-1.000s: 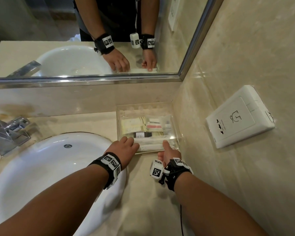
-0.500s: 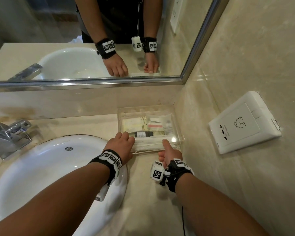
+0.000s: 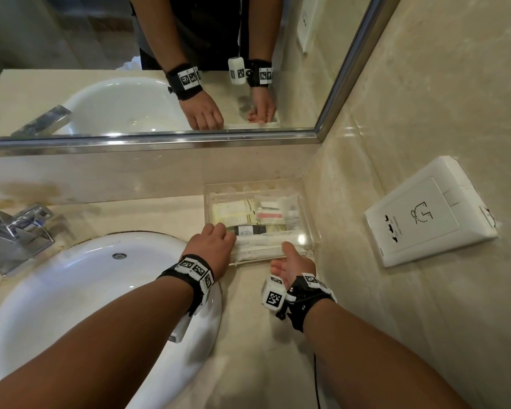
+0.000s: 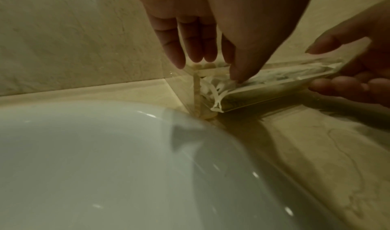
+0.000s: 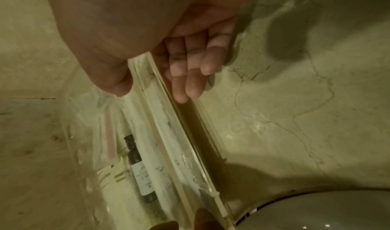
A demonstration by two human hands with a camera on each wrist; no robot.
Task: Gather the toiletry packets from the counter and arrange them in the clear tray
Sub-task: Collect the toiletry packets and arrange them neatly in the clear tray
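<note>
Head view: clear tray sits in the far right corner of the tabletop, against the back wall under the mirror and beside the right wall. Toiletry packets lie inside it, with a small dark bottle among them and long white packets along the near side. Left hand rests on the tray's near left corner, fingers bent down over the rim. Right hand is at the near right side, thumb up over the near wall. White sink is set in the tabletop to the left; faucet at the far left; wall socket plate on the right wall.

Left wrist view: left hand has fingers straight and slightly spread, tips at the tray corner, thumb tip pressing on the white packets. Right hand pinches the tray's other end, thumb above, fingers below.

Right wrist view: right hand clamps the tray's near wall, thumb inside, fingers straight outside. Bottle lies flat inside, parallel to that wall.
</note>
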